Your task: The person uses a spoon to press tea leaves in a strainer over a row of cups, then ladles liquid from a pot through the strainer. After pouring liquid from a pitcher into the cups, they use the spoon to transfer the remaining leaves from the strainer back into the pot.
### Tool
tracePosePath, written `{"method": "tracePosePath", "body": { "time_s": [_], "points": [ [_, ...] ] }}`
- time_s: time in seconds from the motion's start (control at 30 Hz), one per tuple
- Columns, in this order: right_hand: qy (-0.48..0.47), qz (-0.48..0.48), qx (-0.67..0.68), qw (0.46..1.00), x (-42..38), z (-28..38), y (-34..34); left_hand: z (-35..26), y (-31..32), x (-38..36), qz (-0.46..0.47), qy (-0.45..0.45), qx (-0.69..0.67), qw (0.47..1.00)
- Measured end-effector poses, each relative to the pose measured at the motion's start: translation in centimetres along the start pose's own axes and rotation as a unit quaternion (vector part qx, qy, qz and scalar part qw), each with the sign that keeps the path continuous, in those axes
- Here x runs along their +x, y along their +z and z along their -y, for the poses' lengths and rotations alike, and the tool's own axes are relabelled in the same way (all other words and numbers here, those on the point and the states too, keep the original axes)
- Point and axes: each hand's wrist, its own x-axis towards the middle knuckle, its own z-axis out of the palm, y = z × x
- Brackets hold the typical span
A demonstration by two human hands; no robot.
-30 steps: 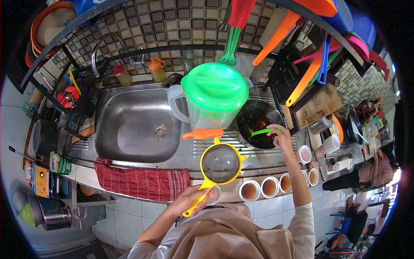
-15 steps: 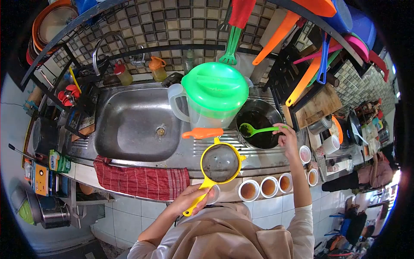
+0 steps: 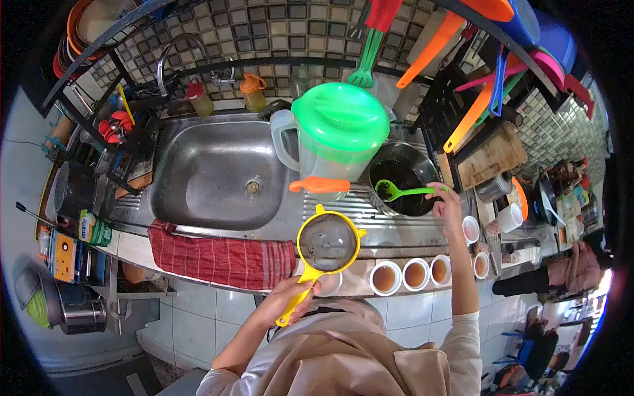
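My left hand [image 3: 290,298] is closed round the handle of a yellow strainer [image 3: 328,243], whose mesh has dark bits on it. Under the strainer, a white cup [image 3: 332,284] stands partly hidden at the counter edge. My right hand [image 3: 448,206] grips the end of a green ladle [image 3: 411,192]. The ladle's bowl is inside a metal pot [image 3: 418,158] of dark liquid. Beside the pot is a clear pitcher [image 3: 323,158] with a green lid and an orange piece at its front. Several cups of brown liquid [image 3: 385,278] line the counter edge to the right.
A steel sink [image 3: 218,142] lies left, with a red cloth [image 3: 221,256] on its front edge. Utensils hang from a black rack [image 3: 456,142] at upper right. Beyond it are a wooden board [image 3: 495,155] and a pan. Another person [image 3: 571,270] is at far right.
The strainer has shifted slightly left, nearer the cloth. The ladle stays in the pot in my right hand. The whole view has shifted a little.
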Motion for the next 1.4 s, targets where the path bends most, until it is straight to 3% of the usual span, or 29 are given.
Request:
{"method": "tracePosePath", "body": {
  "time_s": [0.6,1.4],
  "points": [
    [-0.072,-0.103,0.005,0.992,-2.9,-0.9,0.1,2.1,-0.2,-4.1,0.002,-0.077,0.020,0.997],
    [-0.098,-0.174,0.033,0.979,-4.9,1.9,1.3,4.4,-1.4,-3.1,0.064,-0.071,-0.024,0.995]
  ]
}}
